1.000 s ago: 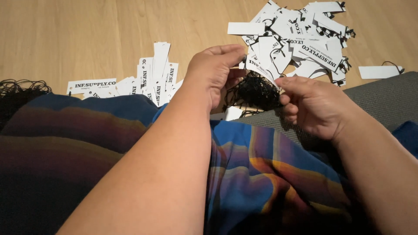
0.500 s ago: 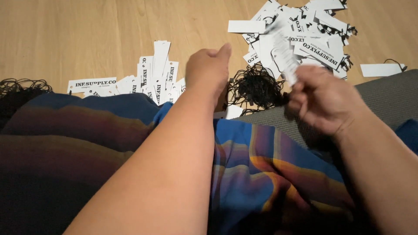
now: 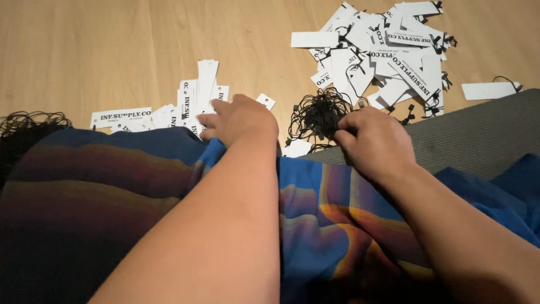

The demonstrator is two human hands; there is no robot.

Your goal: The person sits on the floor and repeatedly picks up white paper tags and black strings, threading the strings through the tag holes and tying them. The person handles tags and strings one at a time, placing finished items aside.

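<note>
Reaching toward the frame's centre, the left hand lay with its fingers spread narrow on the row of white tags at centre left, gripping nothing that could be seen. The right hand, right of centre, pressed curled fingers into the black string bundle on the floor. A tag heap filled the upper right. Colourful cloth covered the lower frame, a grey mat at right.

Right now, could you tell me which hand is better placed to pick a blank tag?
Left. The left hand already touches the small tag stack; the right hand is at the black strings.
</note>
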